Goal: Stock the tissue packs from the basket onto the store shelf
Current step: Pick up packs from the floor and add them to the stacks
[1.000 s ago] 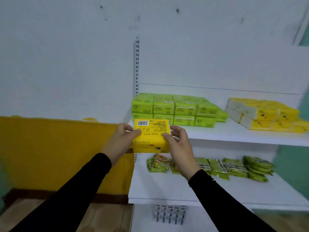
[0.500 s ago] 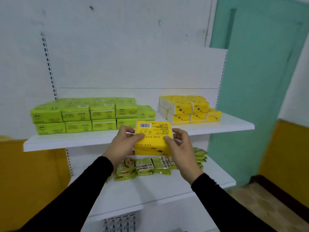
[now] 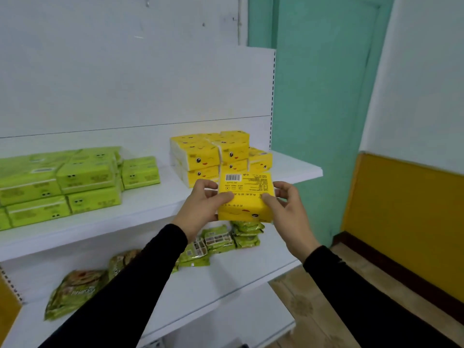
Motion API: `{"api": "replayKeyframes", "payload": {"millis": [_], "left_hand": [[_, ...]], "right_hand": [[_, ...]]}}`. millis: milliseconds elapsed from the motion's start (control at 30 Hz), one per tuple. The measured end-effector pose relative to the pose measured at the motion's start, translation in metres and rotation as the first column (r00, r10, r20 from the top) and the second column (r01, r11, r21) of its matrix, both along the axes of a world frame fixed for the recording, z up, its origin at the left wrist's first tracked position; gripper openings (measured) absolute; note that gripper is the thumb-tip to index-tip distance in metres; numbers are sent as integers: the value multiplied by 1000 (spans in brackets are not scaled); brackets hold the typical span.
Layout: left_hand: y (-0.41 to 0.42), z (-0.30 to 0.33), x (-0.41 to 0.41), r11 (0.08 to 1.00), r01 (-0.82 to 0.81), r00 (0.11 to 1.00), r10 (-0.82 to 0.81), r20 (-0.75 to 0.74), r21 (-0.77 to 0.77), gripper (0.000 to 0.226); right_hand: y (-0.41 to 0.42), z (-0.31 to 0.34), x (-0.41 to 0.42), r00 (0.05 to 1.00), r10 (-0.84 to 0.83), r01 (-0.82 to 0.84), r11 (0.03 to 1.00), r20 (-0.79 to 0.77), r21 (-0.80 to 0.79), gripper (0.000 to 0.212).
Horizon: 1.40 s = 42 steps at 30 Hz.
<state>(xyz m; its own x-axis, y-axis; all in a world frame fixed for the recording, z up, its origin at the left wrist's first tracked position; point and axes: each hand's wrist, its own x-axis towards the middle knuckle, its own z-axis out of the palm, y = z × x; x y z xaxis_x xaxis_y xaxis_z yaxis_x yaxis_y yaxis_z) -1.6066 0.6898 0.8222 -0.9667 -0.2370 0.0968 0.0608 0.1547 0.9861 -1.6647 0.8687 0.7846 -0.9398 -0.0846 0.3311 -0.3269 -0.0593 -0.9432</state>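
Observation:
I hold a yellow tissue pack (image 3: 244, 194) in both hands, barcode side up, just in front of the upper shelf's (image 3: 296, 172) edge. My left hand (image 3: 200, 204) grips its left side, thumb on top. On the pack's right side, my right hand (image 3: 288, 209) grips with thumb on top too. Right behind the pack, a stack of yellow tissue packs (image 3: 216, 154) with smiling faces stands on the shelf. The basket is out of view.
Green tissue packs (image 3: 65, 179) fill the upper shelf's left part. Small green snack packets (image 3: 226, 239) lie on the lower shelf (image 3: 226, 285). A teal door (image 3: 321, 96) and yellow wall panel (image 3: 406, 217) stand to the right.
My view has swung right along the shelf. The held pack now sits in front of the yellow stack rather than the green packs. Both hands keep their grip.

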Motion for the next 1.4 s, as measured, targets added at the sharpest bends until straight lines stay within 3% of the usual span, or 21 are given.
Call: {"api": "replayKeyframes", "payload": {"millis": [233,333,567,833,933,1067,1233,1300,1400], "left_hand": [[15,11,-73,977,193,981,-192,16,-89,77],[19,12,-101,962,200,980,-200,21,-187,71],[27,29,-166,831,36,995,-81,-58,-555,54],[40,61,-274,653,-250,967,135,-215,-715,44],[36,75,-315,557,-278,958,223,-182,-783,43],[22,85,-364,462,-247,931,358,-75,-852,58],[4,86,-406,508,-199,878,472,77,-838,53],[-4,83,-416,471,-159,843,522,130,-868,56],[-13,79,-420,425,-155,809,573,132,-892,63]], "right_hand": [[19,16,-58,993,-114,112,993,-40,-35,26],[21,19,-87,992,-122,120,992,-43,-43,25],[24,31,-171,992,-100,98,995,-73,-31,21],[26,63,-304,987,82,-82,997,-138,11,13],[15,72,-354,978,164,-162,986,-129,32,12],[-8,71,-408,959,278,-275,960,-53,59,16],[-38,61,-451,936,352,-352,924,26,150,26],[-48,55,-462,922,383,-385,892,59,235,36],[-55,47,-465,899,433,-431,847,68,310,20]]}}
